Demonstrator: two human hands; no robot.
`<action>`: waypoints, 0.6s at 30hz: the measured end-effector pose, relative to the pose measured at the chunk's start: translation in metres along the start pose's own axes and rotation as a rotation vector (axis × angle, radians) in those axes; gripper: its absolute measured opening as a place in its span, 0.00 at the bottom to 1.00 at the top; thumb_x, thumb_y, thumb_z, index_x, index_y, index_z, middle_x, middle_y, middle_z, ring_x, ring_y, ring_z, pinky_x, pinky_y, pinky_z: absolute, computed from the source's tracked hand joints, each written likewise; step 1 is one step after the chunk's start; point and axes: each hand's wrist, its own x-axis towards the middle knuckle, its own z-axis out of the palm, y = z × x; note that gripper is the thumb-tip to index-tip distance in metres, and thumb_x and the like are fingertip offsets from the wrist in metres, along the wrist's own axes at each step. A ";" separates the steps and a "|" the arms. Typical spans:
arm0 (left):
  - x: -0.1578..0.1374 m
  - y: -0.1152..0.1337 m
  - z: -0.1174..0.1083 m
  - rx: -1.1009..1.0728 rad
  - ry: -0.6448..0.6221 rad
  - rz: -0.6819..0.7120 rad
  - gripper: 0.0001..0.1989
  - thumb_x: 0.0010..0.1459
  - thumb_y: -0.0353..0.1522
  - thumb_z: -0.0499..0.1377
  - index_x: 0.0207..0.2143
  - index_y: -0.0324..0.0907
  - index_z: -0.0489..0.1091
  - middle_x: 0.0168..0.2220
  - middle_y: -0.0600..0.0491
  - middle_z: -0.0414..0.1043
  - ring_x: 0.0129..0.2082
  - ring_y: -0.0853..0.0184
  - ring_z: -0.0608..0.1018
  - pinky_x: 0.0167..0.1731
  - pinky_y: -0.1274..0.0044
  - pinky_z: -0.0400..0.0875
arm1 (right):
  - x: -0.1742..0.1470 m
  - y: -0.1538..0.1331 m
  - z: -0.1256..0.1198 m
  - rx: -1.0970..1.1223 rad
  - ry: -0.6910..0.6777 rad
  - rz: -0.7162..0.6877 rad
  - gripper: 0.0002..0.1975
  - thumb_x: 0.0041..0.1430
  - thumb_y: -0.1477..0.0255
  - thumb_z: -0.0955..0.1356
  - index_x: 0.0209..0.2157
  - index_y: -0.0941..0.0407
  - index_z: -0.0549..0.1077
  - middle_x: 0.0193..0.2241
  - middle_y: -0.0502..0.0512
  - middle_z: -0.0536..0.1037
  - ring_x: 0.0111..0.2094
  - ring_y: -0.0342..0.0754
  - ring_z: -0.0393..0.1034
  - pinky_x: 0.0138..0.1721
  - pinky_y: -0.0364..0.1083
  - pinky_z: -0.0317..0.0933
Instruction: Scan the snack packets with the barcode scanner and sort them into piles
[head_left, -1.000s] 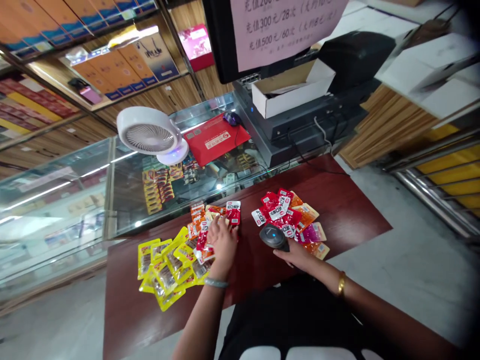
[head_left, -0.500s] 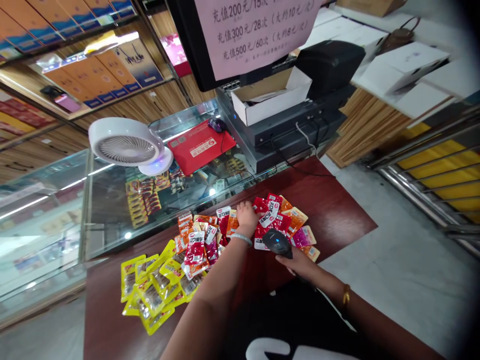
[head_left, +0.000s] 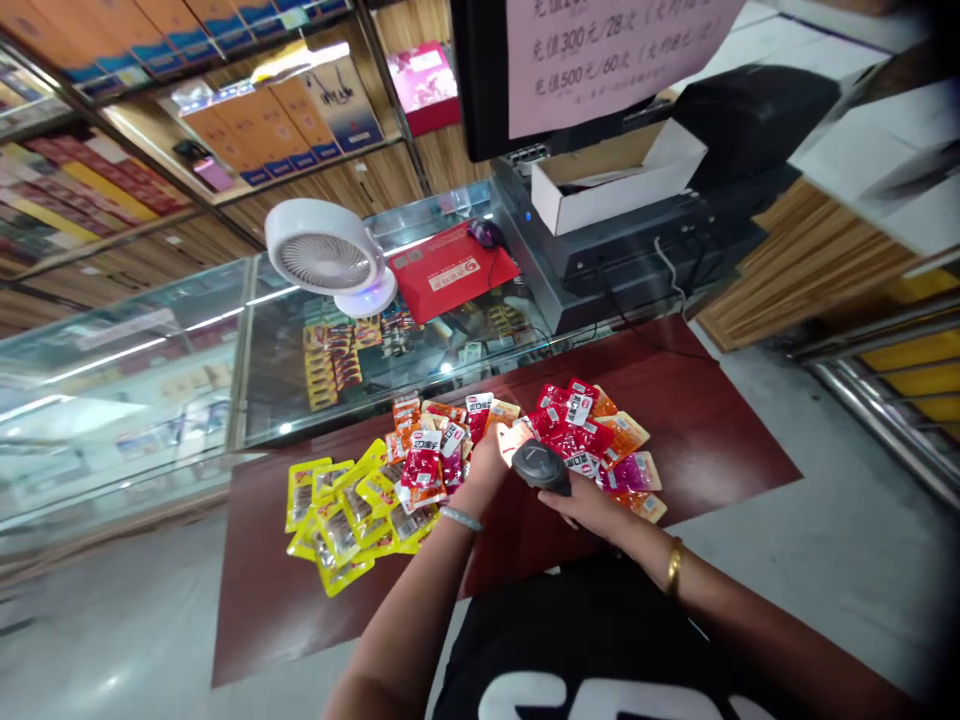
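My right hand (head_left: pixel 589 503) is wrapped round the handle of a black barcode scanner (head_left: pixel 538 466), its head pointing toward my left hand (head_left: pixel 490 462). Between the fingers of that left hand is a snack packet (head_left: pixel 515 437), brightly lit in front of the scanner; its print is washed out. To the right lies a pile of red, orange and purple snack packets (head_left: pixel 574 430). Left of my hand is a mixed heap of red and orange packets (head_left: pixel 421 458). Farther left, yellow snack packets (head_left: pixel 341 525) with clear windows overlap one another.
Under the packets is a dark red tabletop (head_left: pixel 259 600). Behind it stands a glass counter (head_left: pixel 274 385) bearing a white fan (head_left: pixel 326 250), a red mat (head_left: pixel 454 275) and a mouse (head_left: pixel 486 234). A monitor (head_left: pixel 480 90) and open white box (head_left: pixel 615 190) sit back right.
My left hand has picked up a packet and drawn it nearer the scanner, whose light now falls on it. The camera view has shifted, moving the scene rightward.
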 end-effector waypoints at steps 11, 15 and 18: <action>-0.039 -0.033 -0.066 0.511 0.315 -0.153 0.27 0.57 0.32 0.57 0.60 0.43 0.62 0.57 0.39 0.66 0.57 0.50 0.67 0.55 0.60 0.59 | -0.005 0.002 0.009 -0.077 0.022 0.026 0.24 0.51 0.62 0.72 0.48 0.56 0.72 0.24 0.52 0.79 0.27 0.52 0.74 0.33 0.49 0.67; -0.033 -0.029 -0.059 0.637 0.375 -0.096 0.30 0.59 0.26 0.52 0.62 0.53 0.60 0.68 0.46 0.48 0.67 0.49 0.51 0.60 0.55 0.49 | -0.011 0.003 0.005 -0.064 0.038 0.066 0.21 0.51 0.63 0.72 0.46 0.56 0.73 0.21 0.50 0.78 0.24 0.51 0.73 0.30 0.48 0.66; -0.019 -0.015 -0.041 0.598 0.332 0.004 0.28 0.59 0.26 0.52 0.61 0.50 0.61 0.67 0.46 0.50 0.66 0.51 0.51 0.61 0.57 0.49 | -0.014 0.003 -0.001 -0.054 0.071 0.079 0.21 0.51 0.62 0.72 0.44 0.57 0.74 0.21 0.50 0.77 0.24 0.52 0.73 0.29 0.48 0.66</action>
